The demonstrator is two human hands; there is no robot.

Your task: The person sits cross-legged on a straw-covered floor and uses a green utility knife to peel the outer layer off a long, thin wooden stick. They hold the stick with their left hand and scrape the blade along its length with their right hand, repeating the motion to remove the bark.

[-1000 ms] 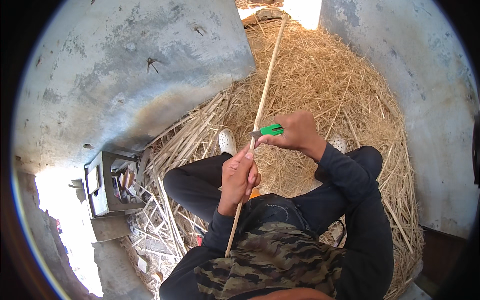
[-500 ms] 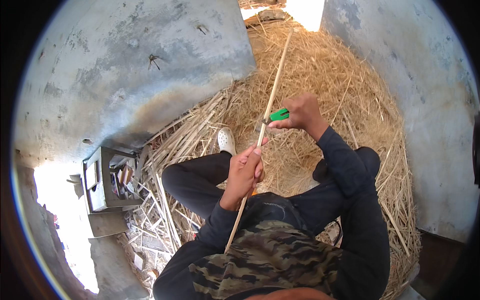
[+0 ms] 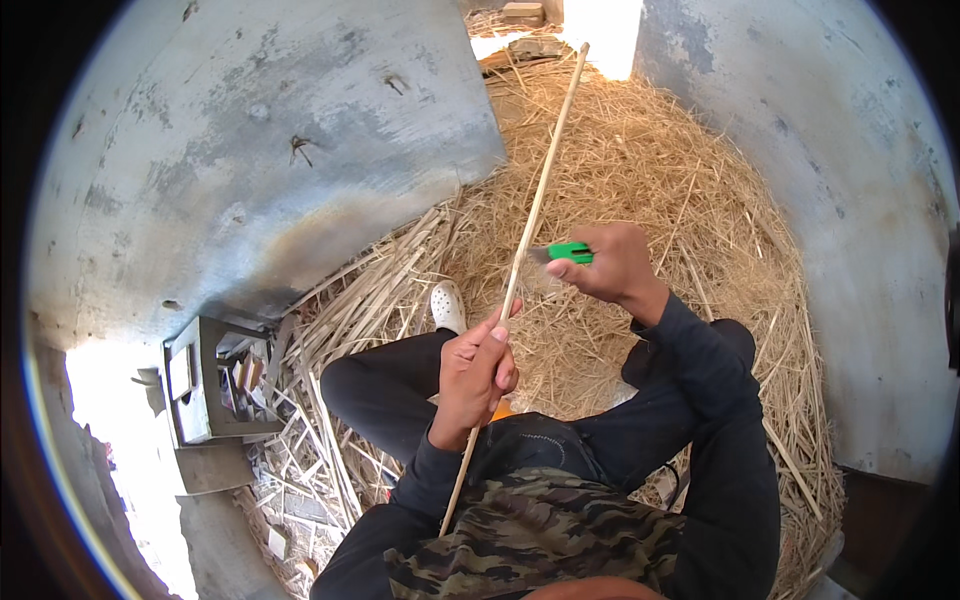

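Observation:
A long, thin, pale wooden stick (image 3: 549, 165) slants from the doorway side down to my lap, its lower end against my camouflage-patterned front. My left hand (image 3: 474, 378) is closed round it at mid-length, below the knife. In my right hand (image 3: 617, 262) is a utility knife (image 3: 571, 252) with a green handle, its short blade pointing left. The blade tip lies close beside the stick; whether it touches cannot be made out.
Straw-like shavings (image 3: 660, 150) cover the floor, with longer split strips (image 3: 375, 275) heaped at left. A cabinet (image 3: 215, 385) with small items inside stands by the left opening. Grey walls (image 3: 300, 90) rise on both sides. My white clog (image 3: 447, 306) rests among the strips.
My right hand and the knife have moved down and a little right, the blade drawing off the stick's face. My left hand and the stick sit slightly lower and further left in view.

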